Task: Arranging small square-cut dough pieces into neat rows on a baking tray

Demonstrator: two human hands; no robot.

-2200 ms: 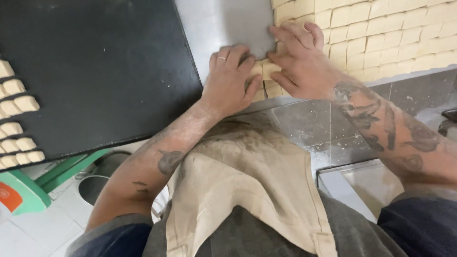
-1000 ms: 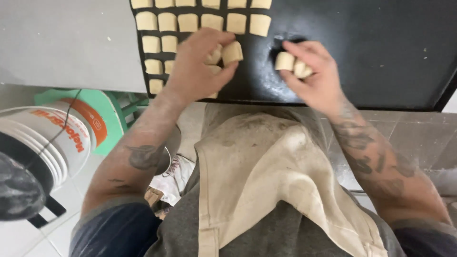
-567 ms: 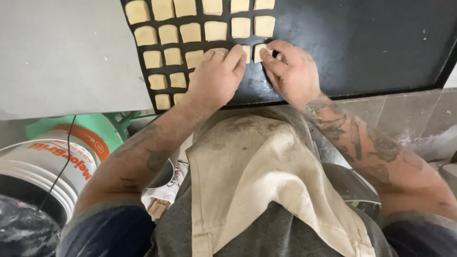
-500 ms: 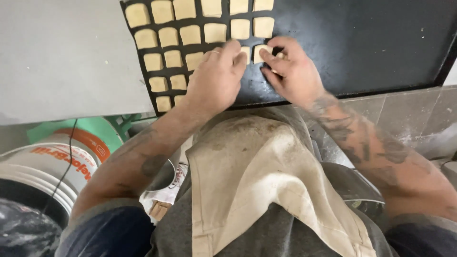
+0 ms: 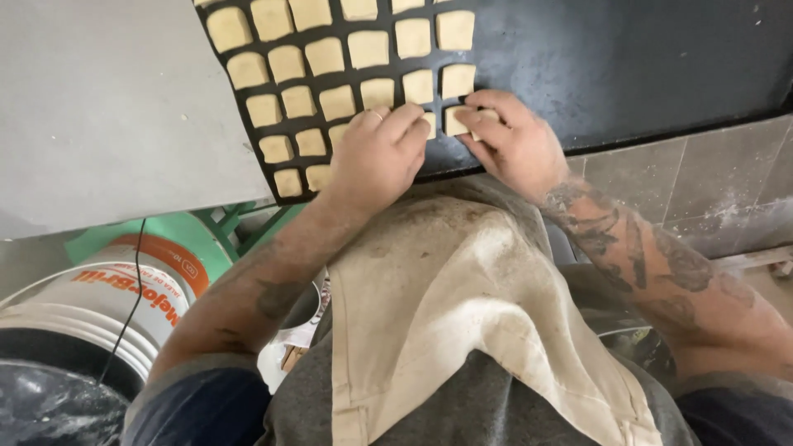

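— pale dough, cut in small squares, is what the head view shows. the dough squares lie in rows on a black baking tray, near its front-left corner, each apart from its neighbours.

— state of the hands?

— left hand lies palm down, fingers together, over the front row; whether it grips a piece beneath i cannot tell. right hand pinches one dough piece between thumb and fingertips at the end of that row, touching the tray.

— handling?

— judged light, soft and easily dented; likely a little tacky. take each by its opposite cut edges, lightly, not by the top face.

— surroundings?

— a floured cream apron below the hands, a grey board left of the tray, a white bucket and green frame lower left.
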